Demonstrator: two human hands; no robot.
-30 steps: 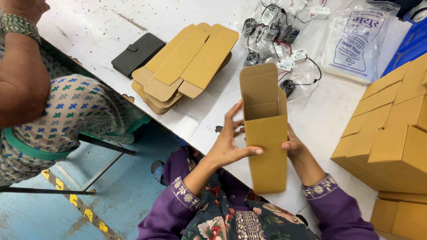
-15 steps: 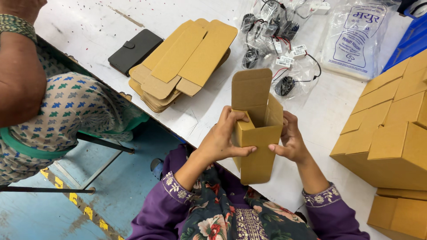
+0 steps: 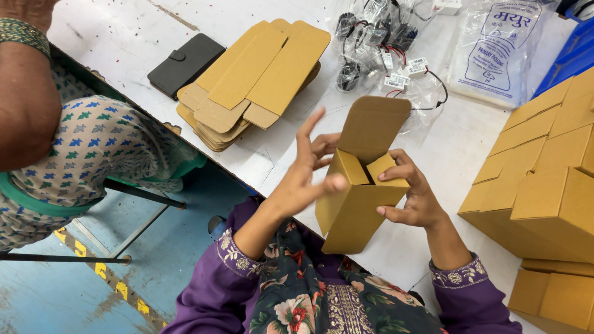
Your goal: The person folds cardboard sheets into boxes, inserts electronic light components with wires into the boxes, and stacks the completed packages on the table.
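At the far left a second person's arm (image 3: 25,105) hangs over a patterned lap; on the white table (image 3: 124,37) lie a black wallet (image 3: 184,64) and a stack of flat cardboard blanks (image 3: 260,80); the left hand (image 3: 306,176) has its fingers spread open, thumb tip touching the brown box (image 3: 356,204), held above the table edge with its top flap up; the right hand (image 3: 414,198) grips the box's right side, index finger on a small inner flap; bagged cables (image 3: 377,43) lie beyond; finished boxes (image 3: 544,179) are stacked at right.
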